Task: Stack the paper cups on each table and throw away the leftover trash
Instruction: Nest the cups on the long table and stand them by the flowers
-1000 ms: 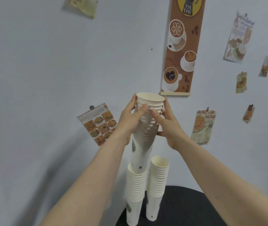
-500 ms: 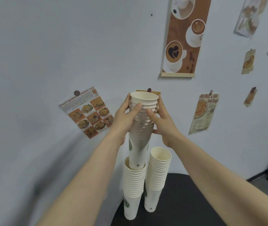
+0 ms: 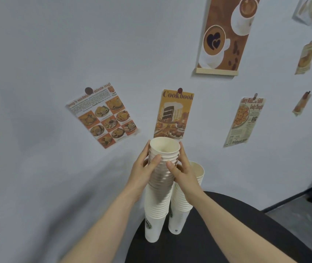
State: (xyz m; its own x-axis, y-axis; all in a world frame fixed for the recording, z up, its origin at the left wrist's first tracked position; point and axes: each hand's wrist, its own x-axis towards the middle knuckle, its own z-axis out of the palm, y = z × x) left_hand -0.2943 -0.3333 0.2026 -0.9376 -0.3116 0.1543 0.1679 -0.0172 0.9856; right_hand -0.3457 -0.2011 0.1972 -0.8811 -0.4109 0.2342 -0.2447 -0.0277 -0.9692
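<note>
A tall stack of white paper cups (image 3: pixel 156 202) stands on the round black table (image 3: pixel 227 234) near its back left edge; the bottom cup carries a green logo. My left hand (image 3: pixel 143 171) grips its upper part from the left and my right hand (image 3: pixel 183 173) grips it from the right, thumbs toward me. The open top cup shows an empty inside. A shorter cup stack (image 3: pixel 181 209) stands right beside it, partly hidden behind my right hand.
A pale wall rises directly behind the table, with food posters pinned on it: a sandwich sheet (image 3: pixel 104 114), a cookbook poster (image 3: pixel 174 114) and a coffee banner (image 3: pixel 225 35). Grey floor (image 3: pixel 299 211) shows to the right of the table.
The held bundle of cups has gone down into the left stack, so the two now form one tall stack. Both hands moved down with it, and my view tilted downward.
</note>
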